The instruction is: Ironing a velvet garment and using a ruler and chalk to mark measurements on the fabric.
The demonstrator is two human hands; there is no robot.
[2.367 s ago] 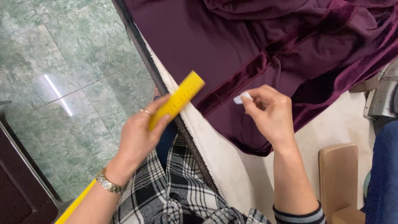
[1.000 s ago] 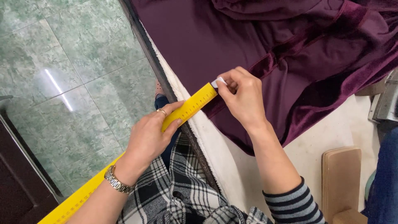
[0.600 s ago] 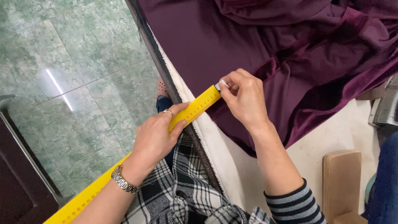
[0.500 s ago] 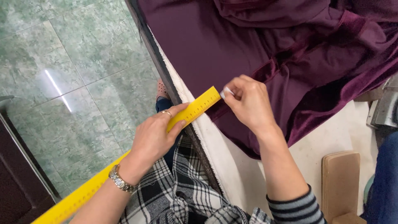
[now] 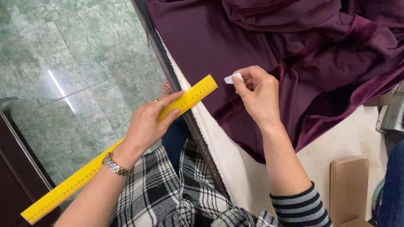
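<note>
Plaid garment (image 5: 168, 197) at 6 o'clock, black-and-white check, nearest the camera, lying between the two forearms. Striped cuff (image 5: 301, 206) at 5 o'clock on the right arm. Left hand (image 5: 147, 124) at about 8 o'clock from frame centre, closed around a long yellow ruler (image 5: 115, 149); fingers laid over the top face, thumb not visible, ring on one finger, metal watch (image 5: 114, 164) on the wrist. Ruler runs diagonally from 7 o'clock low left up toward centre, far end just over the dark table edge and close to the fabric hem, not clearly touching it. Right hand (image 5: 259, 94) right of centre, pinched shut on a small white chalk piece (image 5: 233, 78), held at fingertips pointing toward 10 o'clock, hovering above or resting on fabric, cannot tell which. Chalk and ruler tip near each other but apart. Table (image 5: 235, 168) has pale top, bare strip at 5 o'clock. Tan board (image 5: 348, 189) at 4 o'clock on table. Purple velvet fabric (image 5: 252, 38) spreads from centre to 12 and 2 o'clock, bunched in folds far right. Green tiled floor (image 5: 75, 63) at 10 o'clock, left of table edge.
</note>
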